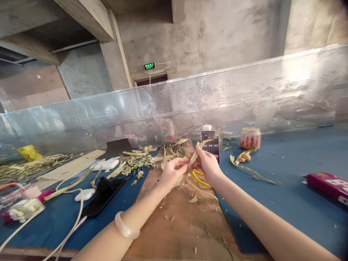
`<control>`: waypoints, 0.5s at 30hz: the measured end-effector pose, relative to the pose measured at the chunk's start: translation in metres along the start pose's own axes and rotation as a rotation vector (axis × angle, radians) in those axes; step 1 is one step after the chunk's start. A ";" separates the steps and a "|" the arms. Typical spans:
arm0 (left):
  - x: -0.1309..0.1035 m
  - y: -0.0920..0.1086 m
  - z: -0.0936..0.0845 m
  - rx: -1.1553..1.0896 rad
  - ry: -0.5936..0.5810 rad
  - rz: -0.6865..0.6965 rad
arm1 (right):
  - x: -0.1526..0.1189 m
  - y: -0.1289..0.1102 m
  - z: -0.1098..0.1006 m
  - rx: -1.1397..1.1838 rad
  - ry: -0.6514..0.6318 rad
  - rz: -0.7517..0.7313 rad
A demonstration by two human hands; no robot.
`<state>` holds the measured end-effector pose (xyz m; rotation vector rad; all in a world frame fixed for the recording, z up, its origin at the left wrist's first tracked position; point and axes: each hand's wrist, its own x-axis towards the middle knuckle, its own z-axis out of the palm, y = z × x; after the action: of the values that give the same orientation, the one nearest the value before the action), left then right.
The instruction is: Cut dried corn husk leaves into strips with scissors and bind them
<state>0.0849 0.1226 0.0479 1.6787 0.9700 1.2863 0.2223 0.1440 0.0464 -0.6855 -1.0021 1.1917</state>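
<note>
A pale dried leaf strip [193, 158] is stretched between my hands above the brown board. My left hand [174, 172], with a pale bangle on its wrist, pinches the strip's lower end between thumb and fingers. The thumb and fingers of my right hand [208, 165] are closed on it higher up, and its tip sticks out toward the phone. Below my hands lies a tool's yellow handles [201, 178], partly hidden by my right hand. Behind my hands is a heap of dried leaves [178, 146].
Leaf scraps litter the brown board [168, 239]. A phone with a running timer [210, 146] stands behind my right hand. At right are a jar [250, 138] and a magenta box [327, 185]. A black phone [104, 197], cables and dried flower stems [143, 163] lie left.
</note>
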 end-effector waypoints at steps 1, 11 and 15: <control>0.000 0.000 0.000 0.005 0.001 0.010 | 0.001 0.000 0.000 -0.003 0.003 0.000; -0.001 0.000 0.001 0.092 -0.010 0.085 | -0.001 0.009 0.000 -0.145 -0.004 -0.085; 0.000 -0.001 0.000 0.120 -0.015 0.096 | -0.004 0.011 0.002 -0.198 -0.027 -0.121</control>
<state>0.0849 0.1228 0.0466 1.8439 0.9854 1.2981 0.2161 0.1433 0.0368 -0.7548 -1.1789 1.0074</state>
